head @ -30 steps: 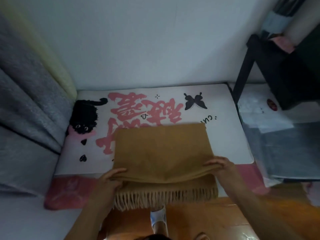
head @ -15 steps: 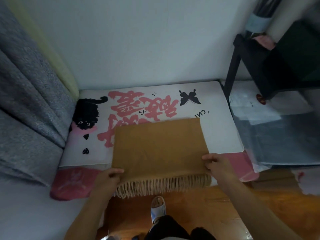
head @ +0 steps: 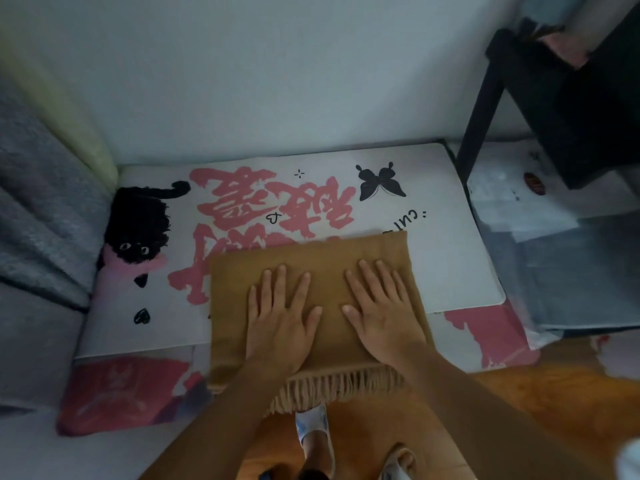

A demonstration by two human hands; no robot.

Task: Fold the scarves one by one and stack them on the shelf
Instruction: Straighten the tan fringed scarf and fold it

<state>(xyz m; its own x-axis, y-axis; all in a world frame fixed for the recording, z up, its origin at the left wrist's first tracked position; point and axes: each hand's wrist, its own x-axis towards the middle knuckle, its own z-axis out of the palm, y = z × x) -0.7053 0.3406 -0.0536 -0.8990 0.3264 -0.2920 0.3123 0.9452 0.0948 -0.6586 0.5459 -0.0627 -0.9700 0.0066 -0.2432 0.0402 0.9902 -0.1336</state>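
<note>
A tan scarf lies folded into a rectangle on the white mat with pink characters and a black cat. Its fringe hangs over the near edge. My left hand lies flat on the scarf's left half, fingers straight and spread. My right hand lies flat on the right half in the same way. A black shelf unit stands at the upper right, its inside dark.
Grey fabric is heaped at the left. Plastic-wrapped grey items lie to the right of the mat, under the shelf. A white wall closes the back. Orange wood floor and my slippered feet show below.
Both hands let go of the scarf's near corners and moved onto its top, now pressing flat. The upper layer has settled down over the lower one.
</note>
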